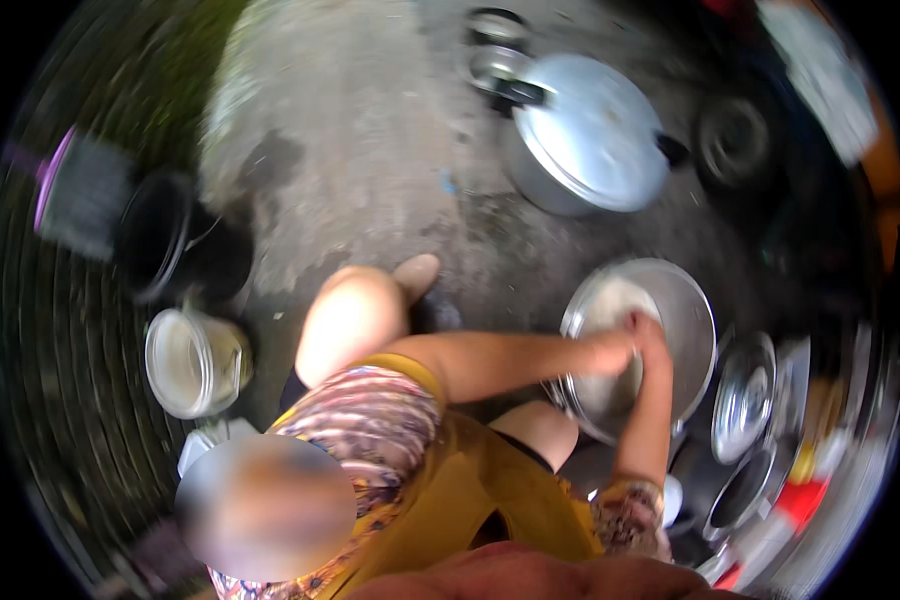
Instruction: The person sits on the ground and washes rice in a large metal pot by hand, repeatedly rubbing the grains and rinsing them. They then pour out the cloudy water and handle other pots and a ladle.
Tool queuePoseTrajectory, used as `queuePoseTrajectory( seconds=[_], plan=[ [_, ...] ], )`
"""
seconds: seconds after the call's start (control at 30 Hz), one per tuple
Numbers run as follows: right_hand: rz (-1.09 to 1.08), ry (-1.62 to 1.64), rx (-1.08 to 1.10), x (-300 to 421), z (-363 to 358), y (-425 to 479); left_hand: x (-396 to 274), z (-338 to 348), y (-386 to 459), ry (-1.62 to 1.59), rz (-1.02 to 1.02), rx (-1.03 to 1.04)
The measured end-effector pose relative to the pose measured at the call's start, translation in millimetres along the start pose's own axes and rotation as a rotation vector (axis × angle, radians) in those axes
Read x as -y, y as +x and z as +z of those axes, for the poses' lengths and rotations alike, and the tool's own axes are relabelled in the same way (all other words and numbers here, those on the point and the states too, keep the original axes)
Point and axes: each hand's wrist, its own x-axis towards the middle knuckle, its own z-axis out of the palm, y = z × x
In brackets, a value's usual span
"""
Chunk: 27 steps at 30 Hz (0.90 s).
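My left hand (611, 352) and my right hand (647, 330) are close together over a large round metal pot (686, 375) at the right of the view. My left forearm reaches across from the left and my right forearm comes up from below. Beneath and beside the hands is a whitish mass (615, 300) inside the pot; blur hides what it is. The fingers are bent and blurred, so what they hold cannot be told. The pot stands on the ground beside my bent knee.
A big lidded aluminium pot (592, 127) with black handles stands ahead, near small metal vessels (495, 64). At the left are a black bucket (154, 236) and a clear bucket of cloudy liquid (180, 364). A metal lid (742, 397) and another metal vessel (741, 487) are at the right.
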Motion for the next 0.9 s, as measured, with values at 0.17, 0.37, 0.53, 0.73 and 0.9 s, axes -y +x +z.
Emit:
queuePoseTrajectory(
  seconds=[0.17, 0.37, 0.53, 0.73, 0.9],
  plan=[
    [0.062, 0.014, -0.141, 9.2, -48.8, -34.4, -38.3, -56.3, 15.4, -0.863, -0.423, 0.21],
    [0.186, 0.118, -0.212, 10.9, -63.5, -46.1, -82.7, -84.3, -7.0, -1.011, -0.52, 0.119],
    [0.2, 0.183, -0.301, 16.7, -59.7, -50.7, -85.9, -93.3, -25.1, -0.967, -0.583, -0.078],
    [0.269, 0.17, -0.295, 6.5, -58.0, -44.5, -94.8, -95.6, -28.7, -0.881, -0.524, -0.082],
    [0.326, 0.172, -0.332, -0.8, -49.8, -37.8, -97.8, -103.2, -26.0, -0.544, -0.416, -0.067]
  ],
)
